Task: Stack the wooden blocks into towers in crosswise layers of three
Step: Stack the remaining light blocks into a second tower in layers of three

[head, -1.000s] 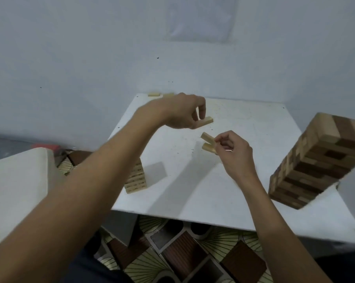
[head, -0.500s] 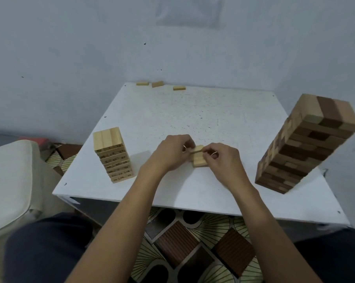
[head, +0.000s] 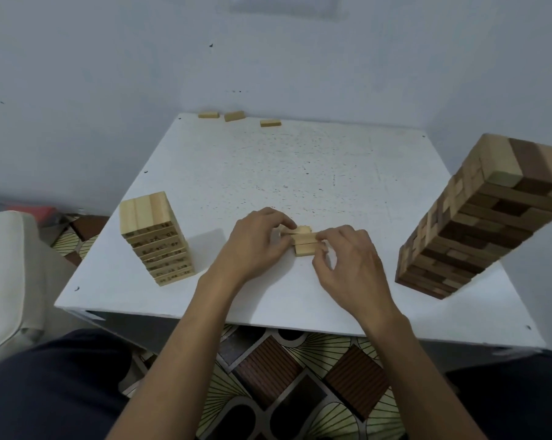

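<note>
Near the middle of the tabletop's front edge, in the head view, the left hand (head: 255, 241) and the right hand (head: 347, 262) close in from either side on a small cluster of pale blocks (head: 303, 242). Three blocks lie side by side there, flat on the white table (head: 300, 173), their long sides running left to right. The fingertips of both hands pinch the ends of this row, so each hand is narrowed onto the cluster rather than spread wide; whether a further block lies beneath cannot be told. This looks like the first layer of a new tower being squared up.

Toward the front left corner stands a short tower of pale blocks (head: 155, 239), several layers high, topped with a full row of three; it appears tidy and may take more layers. Along the right edge rises a much taller tower of mixed light and dark blocks (head: 477, 223), which looks finished, or close to it.

At the far edge, near the back left corner, three loose blocks (head: 235, 116) lie apart from each other, not yet stacked.

So, by my reading, one tower is done, one is partly up, and a third has only begun. The three far blocks would make the next crosswise layer, laid at right angles over the row now being held.
</note>
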Demonstrator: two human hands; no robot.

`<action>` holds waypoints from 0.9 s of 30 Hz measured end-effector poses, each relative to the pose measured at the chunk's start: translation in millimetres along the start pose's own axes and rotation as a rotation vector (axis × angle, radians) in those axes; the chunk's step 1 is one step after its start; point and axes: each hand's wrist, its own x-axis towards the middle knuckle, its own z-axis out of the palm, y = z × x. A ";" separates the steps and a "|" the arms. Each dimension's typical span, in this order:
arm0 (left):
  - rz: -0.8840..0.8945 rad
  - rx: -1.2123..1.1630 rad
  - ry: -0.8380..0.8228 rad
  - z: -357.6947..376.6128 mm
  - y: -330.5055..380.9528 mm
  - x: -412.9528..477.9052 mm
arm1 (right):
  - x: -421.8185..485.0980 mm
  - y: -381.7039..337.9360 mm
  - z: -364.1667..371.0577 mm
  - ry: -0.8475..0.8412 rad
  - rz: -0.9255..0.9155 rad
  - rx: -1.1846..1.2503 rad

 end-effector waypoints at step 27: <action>0.115 0.228 -0.096 13.7 -0.7 -2.0 | 4.2 2.8 9.5 -0.031 -0.024 -0.147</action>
